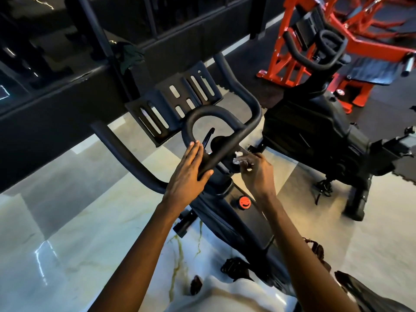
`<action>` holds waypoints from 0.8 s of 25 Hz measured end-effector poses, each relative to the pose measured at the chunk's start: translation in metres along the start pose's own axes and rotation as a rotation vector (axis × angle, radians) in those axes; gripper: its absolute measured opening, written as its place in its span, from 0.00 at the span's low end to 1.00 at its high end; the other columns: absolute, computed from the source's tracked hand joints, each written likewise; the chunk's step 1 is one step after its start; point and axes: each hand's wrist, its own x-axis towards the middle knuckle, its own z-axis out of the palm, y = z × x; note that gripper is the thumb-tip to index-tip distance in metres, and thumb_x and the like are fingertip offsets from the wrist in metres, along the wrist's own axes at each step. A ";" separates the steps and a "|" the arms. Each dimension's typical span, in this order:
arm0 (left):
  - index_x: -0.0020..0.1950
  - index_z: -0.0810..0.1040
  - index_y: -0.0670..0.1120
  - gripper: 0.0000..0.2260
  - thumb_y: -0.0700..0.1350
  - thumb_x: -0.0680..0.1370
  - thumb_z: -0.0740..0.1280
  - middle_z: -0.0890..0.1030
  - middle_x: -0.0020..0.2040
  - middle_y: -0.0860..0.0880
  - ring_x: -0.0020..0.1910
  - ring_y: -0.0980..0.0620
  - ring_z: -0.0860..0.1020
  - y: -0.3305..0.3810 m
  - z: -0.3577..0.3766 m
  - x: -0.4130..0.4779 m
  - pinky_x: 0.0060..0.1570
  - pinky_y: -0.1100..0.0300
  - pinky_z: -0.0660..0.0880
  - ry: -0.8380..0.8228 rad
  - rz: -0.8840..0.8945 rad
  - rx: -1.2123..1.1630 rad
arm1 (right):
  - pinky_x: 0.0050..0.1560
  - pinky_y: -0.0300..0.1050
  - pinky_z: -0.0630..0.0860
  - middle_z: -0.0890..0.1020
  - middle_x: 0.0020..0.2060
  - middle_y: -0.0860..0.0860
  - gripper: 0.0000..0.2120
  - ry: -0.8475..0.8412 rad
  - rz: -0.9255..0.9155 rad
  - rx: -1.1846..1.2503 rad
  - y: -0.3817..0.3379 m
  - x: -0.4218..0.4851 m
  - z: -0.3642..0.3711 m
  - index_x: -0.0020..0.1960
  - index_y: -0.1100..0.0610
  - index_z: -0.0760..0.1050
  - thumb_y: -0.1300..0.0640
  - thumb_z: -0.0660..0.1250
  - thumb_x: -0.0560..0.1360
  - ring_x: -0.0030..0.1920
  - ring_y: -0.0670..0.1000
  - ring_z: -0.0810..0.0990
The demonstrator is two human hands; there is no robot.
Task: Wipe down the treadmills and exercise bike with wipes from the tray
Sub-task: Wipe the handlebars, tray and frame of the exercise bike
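With the left hand (pixel 189 174) flat on the black padded handlebar (pixel 227 147), rub the crumpled white wipe (pixel 239 157) the right hand (pixel 258 174) pinches firmly underneath.

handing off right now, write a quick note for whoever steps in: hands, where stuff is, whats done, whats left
Left hand: rests on the near bike's handlebar, fingers straight.
Right hand: pinches a crumpled white wipe, held close under the handlebar.
Done: a wipe is out and at this bike; which parts are already wiped cannot be told.
Left: finish this bike. A second bike stands to its right. Treadmills and the tray are out of view.
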 end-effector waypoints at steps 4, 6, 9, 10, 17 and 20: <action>0.83 0.45 0.44 0.38 0.57 0.82 0.63 0.43 0.83 0.50 0.81 0.54 0.40 0.000 -0.001 -0.003 0.78 0.58 0.50 0.004 -0.017 -0.026 | 0.47 0.30 0.77 0.84 0.47 0.40 0.13 -0.002 0.000 0.079 -0.008 0.009 -0.010 0.50 0.50 0.86 0.66 0.70 0.74 0.43 0.30 0.78; 0.83 0.45 0.43 0.41 0.56 0.81 0.66 0.42 0.83 0.49 0.81 0.51 0.42 0.000 -0.002 -0.002 0.78 0.56 0.50 0.031 -0.040 -0.077 | 0.48 0.25 0.74 0.84 0.49 0.42 0.11 0.051 0.002 0.105 -0.015 0.029 -0.019 0.52 0.51 0.85 0.64 0.71 0.76 0.45 0.31 0.79; 0.83 0.44 0.43 0.44 0.56 0.79 0.69 0.41 0.83 0.49 0.82 0.48 0.43 -0.003 -0.002 -0.001 0.78 0.51 0.54 0.039 -0.056 -0.138 | 0.56 0.35 0.76 0.83 0.54 0.45 0.10 -0.141 -0.172 -0.077 -0.038 0.066 -0.013 0.55 0.52 0.84 0.62 0.68 0.78 0.52 0.41 0.80; 0.83 0.44 0.43 0.44 0.56 0.79 0.69 0.40 0.83 0.49 0.82 0.49 0.43 -0.004 -0.002 -0.001 0.78 0.50 0.56 0.034 -0.055 -0.147 | 0.58 0.41 0.77 0.84 0.55 0.47 0.10 -0.223 -0.203 -0.157 -0.045 0.077 -0.008 0.55 0.53 0.84 0.63 0.67 0.78 0.54 0.46 0.81; 0.83 0.42 0.47 0.46 0.58 0.78 0.69 0.39 0.83 0.49 0.82 0.47 0.48 -0.003 -0.005 -0.001 0.73 0.49 0.64 0.034 -0.099 -0.188 | 0.51 0.37 0.72 0.85 0.51 0.48 0.11 -0.449 -0.146 -0.346 -0.064 0.114 0.017 0.52 0.56 0.84 0.66 0.66 0.76 0.51 0.48 0.81; 0.83 0.41 0.47 0.46 0.59 0.78 0.69 0.39 0.83 0.50 0.82 0.47 0.46 -0.004 -0.005 -0.001 0.74 0.47 0.64 0.027 -0.093 -0.196 | 0.49 0.32 0.72 0.85 0.44 0.42 0.09 -0.626 -0.170 -0.365 -0.067 0.127 0.008 0.48 0.50 0.86 0.62 0.70 0.75 0.40 0.36 0.78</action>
